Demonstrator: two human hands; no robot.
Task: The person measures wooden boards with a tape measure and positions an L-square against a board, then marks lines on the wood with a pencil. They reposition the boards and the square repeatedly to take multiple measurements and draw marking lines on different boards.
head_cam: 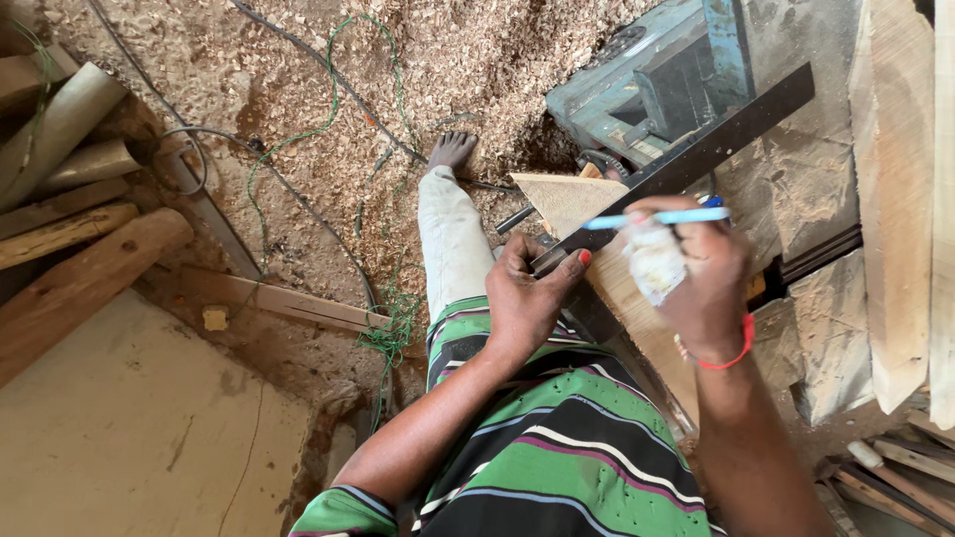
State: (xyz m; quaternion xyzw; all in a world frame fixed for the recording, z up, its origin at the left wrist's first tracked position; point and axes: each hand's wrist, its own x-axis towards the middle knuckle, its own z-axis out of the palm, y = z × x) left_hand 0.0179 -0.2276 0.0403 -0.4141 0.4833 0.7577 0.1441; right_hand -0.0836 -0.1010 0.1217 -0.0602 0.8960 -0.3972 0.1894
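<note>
My left hand [525,294] presses the near end of a dark metal square ruler [696,154] against a narrow wooden piece [569,199] with a pointed tip. My right hand [696,273] is closed around a light blue pen [657,217], which lies level across the ruler. A white bandage wraps part of that hand, and a red band circles its wrist. Both hands sit close together over the wood, above my lap in a green striped shirt.
A blue-grey machine [657,85] stands behind the ruler. Planks [895,199] lean at the right. Logs and a pipe [70,249] lie at the left. Sawdust, a green cord [298,139] and dark cables cover the floor around my bare foot [453,149].
</note>
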